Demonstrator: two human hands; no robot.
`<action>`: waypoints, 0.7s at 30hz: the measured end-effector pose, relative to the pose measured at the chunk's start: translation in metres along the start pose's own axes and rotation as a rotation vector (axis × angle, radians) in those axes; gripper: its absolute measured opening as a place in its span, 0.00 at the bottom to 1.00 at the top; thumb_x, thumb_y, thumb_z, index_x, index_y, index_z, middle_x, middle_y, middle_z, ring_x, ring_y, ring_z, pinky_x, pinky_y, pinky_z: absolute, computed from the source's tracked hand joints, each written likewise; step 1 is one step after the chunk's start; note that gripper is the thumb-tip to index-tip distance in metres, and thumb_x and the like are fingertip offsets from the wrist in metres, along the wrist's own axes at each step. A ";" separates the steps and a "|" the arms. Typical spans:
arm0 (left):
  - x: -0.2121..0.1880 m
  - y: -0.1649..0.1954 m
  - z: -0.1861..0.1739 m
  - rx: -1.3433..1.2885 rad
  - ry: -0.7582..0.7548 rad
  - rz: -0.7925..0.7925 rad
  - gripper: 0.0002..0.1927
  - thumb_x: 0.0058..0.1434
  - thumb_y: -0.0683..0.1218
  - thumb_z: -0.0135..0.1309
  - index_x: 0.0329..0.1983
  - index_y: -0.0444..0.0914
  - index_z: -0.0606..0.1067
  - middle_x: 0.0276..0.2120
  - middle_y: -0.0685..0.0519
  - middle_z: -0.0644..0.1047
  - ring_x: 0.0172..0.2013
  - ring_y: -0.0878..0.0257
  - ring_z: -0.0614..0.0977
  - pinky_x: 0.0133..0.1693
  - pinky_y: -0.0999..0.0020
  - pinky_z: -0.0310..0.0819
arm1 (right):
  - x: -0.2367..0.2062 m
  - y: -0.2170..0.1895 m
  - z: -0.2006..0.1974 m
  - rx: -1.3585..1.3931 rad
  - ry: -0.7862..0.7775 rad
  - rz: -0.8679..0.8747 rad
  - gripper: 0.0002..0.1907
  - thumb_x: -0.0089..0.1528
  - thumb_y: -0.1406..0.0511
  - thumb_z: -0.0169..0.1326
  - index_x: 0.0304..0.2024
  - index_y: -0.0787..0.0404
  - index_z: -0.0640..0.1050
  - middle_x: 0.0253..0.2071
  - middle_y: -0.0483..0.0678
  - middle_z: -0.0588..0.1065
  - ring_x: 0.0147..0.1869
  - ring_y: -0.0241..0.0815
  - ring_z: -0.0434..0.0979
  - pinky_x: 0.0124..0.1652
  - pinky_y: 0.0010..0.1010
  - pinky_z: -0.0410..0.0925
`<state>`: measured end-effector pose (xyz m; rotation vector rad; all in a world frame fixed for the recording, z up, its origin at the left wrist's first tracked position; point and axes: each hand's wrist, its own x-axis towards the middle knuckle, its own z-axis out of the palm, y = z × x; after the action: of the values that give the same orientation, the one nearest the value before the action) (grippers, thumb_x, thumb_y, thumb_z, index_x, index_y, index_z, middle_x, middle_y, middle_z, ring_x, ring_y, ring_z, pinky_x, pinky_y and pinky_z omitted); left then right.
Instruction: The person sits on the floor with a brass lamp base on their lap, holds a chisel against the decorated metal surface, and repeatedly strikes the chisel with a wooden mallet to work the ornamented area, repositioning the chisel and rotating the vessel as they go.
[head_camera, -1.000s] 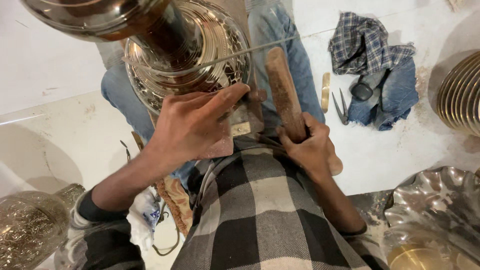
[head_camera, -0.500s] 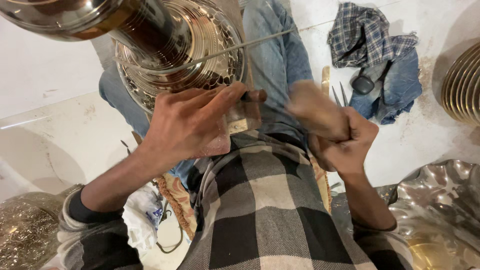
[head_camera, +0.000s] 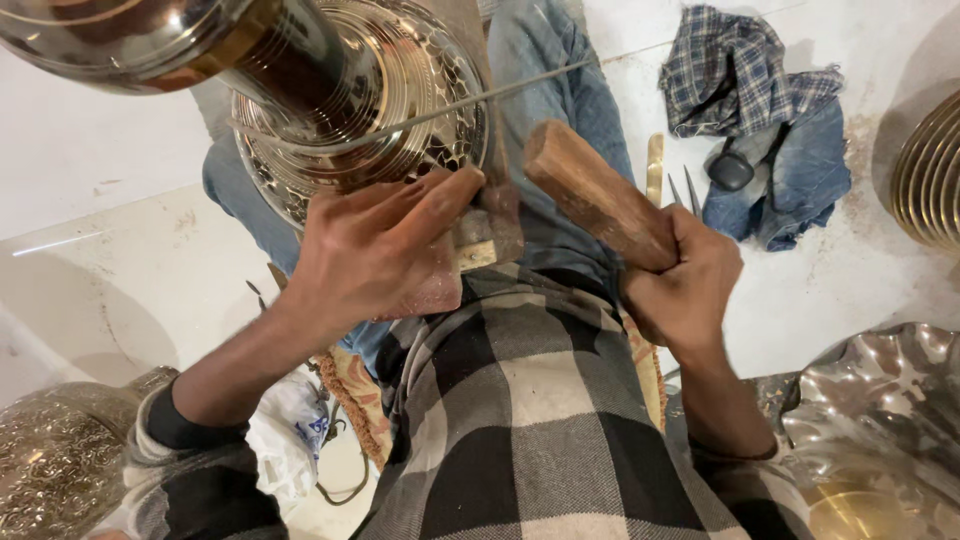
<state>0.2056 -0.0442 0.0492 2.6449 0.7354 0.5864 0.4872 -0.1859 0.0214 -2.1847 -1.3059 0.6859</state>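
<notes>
The right hand (head_camera: 685, 285) is clenched round a wooden mallet (head_camera: 598, 195) – raised over the lap. The left hand (head_camera: 385, 250) pinches a small chisel (head_camera: 478, 240) against the perforated brass vessel (head_camera: 360, 110) on the knees.

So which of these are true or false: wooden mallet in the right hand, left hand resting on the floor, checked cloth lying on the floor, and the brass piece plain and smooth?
1. The right hand grips a wooden mallet. True.
2. The left hand rests on the floor. False: it presses against the patterned brass vessel.
3. A checked cloth lies on the floor. True.
4. The brass vessel is plain. False: its surface is densely patterned.
</notes>
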 end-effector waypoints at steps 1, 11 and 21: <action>0.000 0.000 0.002 0.028 0.008 0.029 0.17 0.70 0.43 0.58 0.61 0.39 0.74 0.45 0.49 0.85 0.40 0.58 0.88 0.33 0.66 0.85 | 0.001 0.004 0.003 0.033 -0.035 -0.015 0.08 0.50 0.72 0.60 0.31 0.66 0.75 0.23 0.56 0.69 0.23 0.45 0.68 0.29 0.33 0.64; -0.002 0.014 0.000 -0.013 0.068 -0.143 0.22 0.59 0.36 0.54 0.58 0.35 0.75 0.47 0.45 0.84 0.43 0.55 0.89 0.40 0.64 0.87 | 0.014 0.022 0.010 1.065 -0.106 -0.120 0.13 0.60 0.77 0.65 0.36 0.60 0.75 0.31 0.44 0.77 0.33 0.36 0.74 0.41 0.25 0.68; 0.003 0.015 0.002 0.043 0.080 -0.122 0.18 0.63 0.35 0.56 0.56 0.38 0.76 0.46 0.49 0.84 0.42 0.57 0.89 0.36 0.67 0.86 | 0.031 -0.017 -0.016 0.546 0.057 -0.261 0.11 0.60 0.74 0.62 0.38 0.61 0.71 0.37 0.45 0.72 0.43 0.39 0.72 0.48 0.29 0.63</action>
<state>0.2151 -0.0551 0.0547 2.6050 0.9352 0.6527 0.4993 -0.1534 0.0389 -1.5576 -1.1755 0.7614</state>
